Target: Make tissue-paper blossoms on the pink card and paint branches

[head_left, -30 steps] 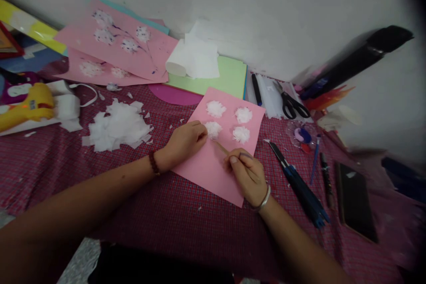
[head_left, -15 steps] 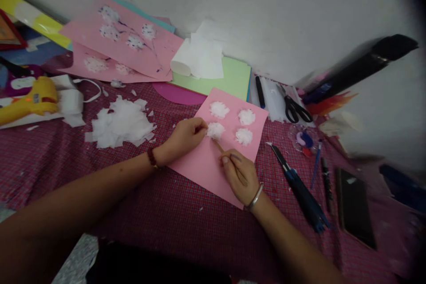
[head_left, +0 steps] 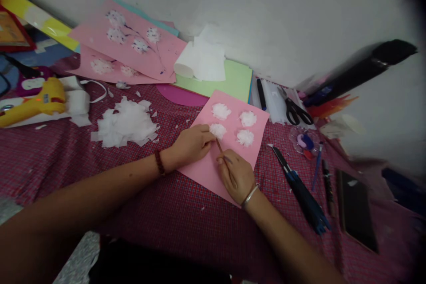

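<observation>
A pink sheet of paper (head_left: 203, 178) lies at a slant on the checked cloth, bearing several fluffy white paper tufts. In my right hand (head_left: 238, 175) is a thin brown stick (head_left: 219, 145), gripped like a pencil. Its upper tip is beside my left fingertips, just below the lower-left white tuft (head_left: 218, 130). My left hand (head_left: 192, 144) rests over the sheet's left side, thumb and fingers pinched together at the stick's tip. Whatever lies between those fingers is too small to make out.
A heap of white paper pieces (head_left: 126, 125) and a yellow glue gun (head_left: 48, 100) lie at left. Pink sheets with tufts (head_left: 96, 31) and a white paper roll (head_left: 185, 63) are behind. On the right are a cutter knife (head_left: 301, 193), scissors (head_left: 294, 112) and a phone (head_left: 356, 211).
My left hand has shifted slightly right and down, from the tuft's left edge to the stick's tip. The stick now stands steeper, and my right hand has moved slightly left.
</observation>
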The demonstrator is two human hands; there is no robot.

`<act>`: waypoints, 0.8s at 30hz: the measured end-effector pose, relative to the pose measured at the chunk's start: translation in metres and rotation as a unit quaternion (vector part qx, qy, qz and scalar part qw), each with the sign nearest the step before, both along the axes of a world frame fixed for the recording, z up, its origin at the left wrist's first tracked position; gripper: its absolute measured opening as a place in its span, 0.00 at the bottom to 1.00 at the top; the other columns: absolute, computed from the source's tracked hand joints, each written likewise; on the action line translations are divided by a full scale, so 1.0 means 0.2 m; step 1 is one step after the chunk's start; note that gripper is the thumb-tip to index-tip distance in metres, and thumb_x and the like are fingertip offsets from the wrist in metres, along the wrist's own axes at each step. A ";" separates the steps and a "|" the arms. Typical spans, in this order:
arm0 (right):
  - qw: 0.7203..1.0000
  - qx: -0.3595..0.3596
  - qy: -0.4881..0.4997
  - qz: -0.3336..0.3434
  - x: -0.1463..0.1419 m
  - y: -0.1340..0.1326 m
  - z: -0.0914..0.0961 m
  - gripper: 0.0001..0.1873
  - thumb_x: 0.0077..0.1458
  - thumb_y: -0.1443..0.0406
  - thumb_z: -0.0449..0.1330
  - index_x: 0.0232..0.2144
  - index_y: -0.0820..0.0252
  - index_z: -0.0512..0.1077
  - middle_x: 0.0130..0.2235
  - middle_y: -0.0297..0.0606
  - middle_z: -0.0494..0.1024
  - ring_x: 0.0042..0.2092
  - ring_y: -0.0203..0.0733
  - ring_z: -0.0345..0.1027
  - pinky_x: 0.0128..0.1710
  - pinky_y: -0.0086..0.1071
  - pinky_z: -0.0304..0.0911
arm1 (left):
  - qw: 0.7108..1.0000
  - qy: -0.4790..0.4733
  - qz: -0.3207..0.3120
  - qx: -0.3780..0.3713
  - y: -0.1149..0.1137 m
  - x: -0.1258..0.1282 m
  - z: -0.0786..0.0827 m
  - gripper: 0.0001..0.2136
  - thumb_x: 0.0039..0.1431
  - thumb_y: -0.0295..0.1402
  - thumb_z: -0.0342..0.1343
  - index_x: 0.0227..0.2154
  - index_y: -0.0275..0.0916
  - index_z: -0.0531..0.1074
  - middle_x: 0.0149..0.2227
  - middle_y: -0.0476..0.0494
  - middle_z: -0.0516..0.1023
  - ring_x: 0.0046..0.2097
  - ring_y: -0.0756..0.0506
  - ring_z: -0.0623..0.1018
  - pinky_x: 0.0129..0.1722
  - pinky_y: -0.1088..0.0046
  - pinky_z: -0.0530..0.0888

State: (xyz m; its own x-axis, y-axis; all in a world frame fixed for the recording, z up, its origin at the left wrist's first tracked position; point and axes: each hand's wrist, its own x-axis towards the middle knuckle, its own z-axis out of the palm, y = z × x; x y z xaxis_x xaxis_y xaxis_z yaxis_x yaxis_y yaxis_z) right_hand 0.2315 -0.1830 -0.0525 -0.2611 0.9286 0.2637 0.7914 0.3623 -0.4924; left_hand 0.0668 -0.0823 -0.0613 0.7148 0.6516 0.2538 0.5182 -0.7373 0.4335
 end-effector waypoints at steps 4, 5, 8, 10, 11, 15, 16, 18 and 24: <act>1.000 0.012 -0.009 0.019 0.00 -0.05 0.02 0.11 0.61 0.67 0.45 0.32 0.60 0.66 0.30 0.40 0.71 0.33 0.42 0.67 0.35 0.36 0.63 | 1.000 0.012 0.007 0.007 0.00 0.01 -0.01 0.09 0.58 0.28 0.48 0.33 0.38 0.75 0.34 0.43 0.73 0.39 0.46 0.72 0.38 0.70 0.69; 1.000 0.012 -0.007 0.025 0.00 -0.07 0.03 0.11 0.61 0.68 0.45 0.32 0.60 0.66 0.30 0.39 0.72 0.33 0.42 0.66 0.35 0.36 0.63 | 1.000 0.006 0.007 0.006 0.00 0.01 -0.01 0.09 0.58 0.28 0.48 0.31 0.37 0.74 0.33 0.43 0.73 0.38 0.46 0.72 0.38 0.70 0.69; 0.999 0.002 0.017 0.027 0.02 -0.12 0.05 0.10 0.60 0.69 0.46 0.31 0.60 0.67 0.29 0.38 0.72 0.32 0.40 0.66 0.35 0.35 0.63 | 0.999 -0.040 0.011 -0.028 0.00 0.02 -0.01 0.06 0.54 0.26 0.50 0.28 0.36 0.72 0.30 0.46 0.71 0.34 0.48 0.71 0.34 0.72 0.68; 0.999 -0.008 0.044 0.019 0.03 -0.13 0.04 0.10 0.60 0.69 0.47 0.31 0.59 0.67 0.30 0.38 0.73 0.32 0.40 0.67 0.35 0.34 0.64 | 0.989 -0.109 0.044 -0.088 0.01 0.00 0.03 0.02 0.50 0.24 0.52 0.26 0.36 0.69 0.26 0.49 0.69 0.29 0.51 0.68 0.29 0.75 0.65; 0.998 -0.015 0.062 0.013 0.04 -0.13 0.04 0.10 0.60 0.69 0.47 0.32 0.59 0.68 0.30 0.37 0.73 0.32 0.39 0.68 0.35 0.33 0.64 | 0.979 -0.149 0.071 -0.120 0.03 -0.02 0.06 0.02 0.49 0.24 0.53 0.25 0.36 0.66 0.24 0.51 0.67 0.27 0.52 0.66 0.26 0.77 0.63; 0.991 -0.041 0.125 -0.012 0.06 -0.11 0.02 0.10 0.61 0.68 0.48 0.38 0.59 0.69 0.32 0.37 0.75 0.33 0.38 0.71 0.35 0.31 0.67 | 0.932 -0.267 0.190 -0.156 0.16 -0.21 0.26 0.14 0.49 0.28 0.54 0.17 0.38 0.53 0.18 0.56 0.54 0.21 0.56 0.55 0.20 0.79 0.53; 0.989 -0.047 0.137 -0.012 0.06 -0.10 0.02 0.10 0.61 0.67 0.48 0.38 0.58 0.69 0.32 0.36 0.75 0.33 0.37 0.71 0.35 0.30 0.67 | 0.926 -0.283 0.208 -0.140 0.20 -0.29 0.32 0.16 0.48 0.28 0.54 0.17 0.39 0.51 0.17 0.57 0.52 0.20 0.56 0.53 0.20 0.79 0.52; 0.984 -0.065 0.165 -0.007 0.07 -0.09 0.02 0.10 0.61 0.64 0.49 0.38 0.58 0.70 0.30 0.36 0.76 0.32 0.37 0.72 0.33 0.29 0.69 | 0.920 -0.297 0.234 -0.102 0.26 -0.47 0.42 0.17 0.48 0.28 0.55 0.16 0.39 0.49 0.17 0.57 0.50 0.20 0.57 0.52 0.20 0.78 0.50; 0.977 -0.103 0.187 -0.005 0.11 -0.05 -0.04 0.12 0.58 0.57 0.53 0.35 0.56 0.72 0.35 0.38 0.79 0.39 0.40 0.76 0.40 0.31 0.73 | 0.924 -0.210 0.308 -0.085 0.27 -0.97 0.50 0.05 0.50 0.29 0.55 0.26 0.38 0.64 0.17 0.58 0.58 0.19 0.56 0.56 0.19 0.80 0.53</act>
